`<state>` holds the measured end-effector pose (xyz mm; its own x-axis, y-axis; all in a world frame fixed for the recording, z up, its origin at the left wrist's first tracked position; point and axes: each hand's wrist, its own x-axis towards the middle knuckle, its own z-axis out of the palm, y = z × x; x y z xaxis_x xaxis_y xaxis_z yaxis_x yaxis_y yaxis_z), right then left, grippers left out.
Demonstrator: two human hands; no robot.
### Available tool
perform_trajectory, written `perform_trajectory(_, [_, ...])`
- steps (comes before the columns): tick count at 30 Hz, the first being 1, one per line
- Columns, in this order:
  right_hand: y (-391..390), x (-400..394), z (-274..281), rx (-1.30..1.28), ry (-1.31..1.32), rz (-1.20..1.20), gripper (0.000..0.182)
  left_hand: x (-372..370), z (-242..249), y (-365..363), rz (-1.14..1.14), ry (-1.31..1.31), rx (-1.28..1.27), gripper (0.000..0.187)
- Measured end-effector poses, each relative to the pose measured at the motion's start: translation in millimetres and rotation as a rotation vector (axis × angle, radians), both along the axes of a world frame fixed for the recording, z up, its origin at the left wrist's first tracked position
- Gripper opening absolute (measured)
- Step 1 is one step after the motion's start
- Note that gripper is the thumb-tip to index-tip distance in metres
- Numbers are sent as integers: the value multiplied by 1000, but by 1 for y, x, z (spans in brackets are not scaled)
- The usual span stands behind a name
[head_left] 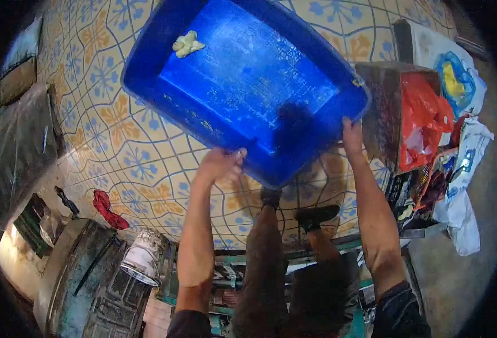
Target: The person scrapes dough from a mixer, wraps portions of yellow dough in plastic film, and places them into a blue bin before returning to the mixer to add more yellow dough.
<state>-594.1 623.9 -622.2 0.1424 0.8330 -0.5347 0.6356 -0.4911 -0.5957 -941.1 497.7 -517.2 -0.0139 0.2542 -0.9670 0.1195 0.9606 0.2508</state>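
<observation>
A large blue plastic tub [243,73] is at the top middle, above the patterned tile floor. A small pale yellow lump [187,44] lies inside it near the upper left, and whitish and yellow residue marks its bottom and walls. My left hand [221,164] is at the tub's lower left edge with its fingers curled near the rim; whether they grip it is hard to tell. On the lower right side, my right hand [352,137] holds the rim, its thumb showing outside and the other fingers hidden.
A brown box [377,112] with a red plastic bag [420,121] stands at the right, beside white bags [465,180]. At the lower left are a white bucket [145,253], a red cloth [109,209] and machinery [82,276]. My legs and feet show below the tub.
</observation>
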Motion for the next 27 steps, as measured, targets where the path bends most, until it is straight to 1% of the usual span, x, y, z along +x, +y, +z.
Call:
perform_trajectory(2, [-3,5,-15,-68,4,-68,51,-35,-25,31,27,134,129,50])
perform_trajectory(3, [-4,-5,-4,37,16,-25,48,-58,-55,39,33,345,318,50])
perform_trajectory(4, [-6,-7,-5,52,115,-62,48,-77,-85,47,36,555,509,49])
perform_trajectory(6, [-10,-3,-12,86,308,-141,49,-93,-84,97,120,698,473,59])
perform_trajectory(7, [-14,3,-23,130,632,-192,49,-109,-113,108,148,712,466,64])
perform_trajectory(8, [-15,6,-23,81,529,-133,49,-127,-142,115,175,725,455,69])
perform_trajectory(10, [-8,2,-1,-17,318,-20,49,-144,-170,131,177,726,400,75])
perform_trajectory(11, [-5,2,7,-67,212,31,49,-161,-207,134,187,827,524,77])
perform_trajectory(14, [4,7,25,-260,221,106,52,-160,-205,165,82,934,614,75])
perform_trajectory(16, [13,13,32,-370,219,159,54,-190,-256,169,-26,1277,587,71])
perform_trajectory(17, [15,17,29,-427,218,189,55,-192,-261,176,-46,1198,639,72])
perform_trajectory(19, [-6,44,0,-390,127,424,57,-192,-250,177,-98,1039,727,74])
perform_trajectory(20, [-7,50,-3,-419,145,420,58,-189,-247,181,-201,1114,608,72])
perform_trajectory(21, [-9,55,-6,-448,162,416,59,-205,-268,174,-78,1010,828,65])
perform_trajectory(22, [0,46,4,-512,249,301,60,-225,-290,169,-18,1010,888,57])
perform_trajectory(23, [5,40,8,-500,288,251,60,-240,-303,165,-10,974,818,53])
perform_trajectory(24, [9,35,13,-486,327,201,60,-240,-299,162,-4,946,738,50])
perform_trajectory(26, [17,27,21,-313,319,245,59,-236,-288,145,-37,883,851,40])
perform_trajectory(27, [23,25,14,-272,293,246,58,-228,-273,140,-54,861,911,36])
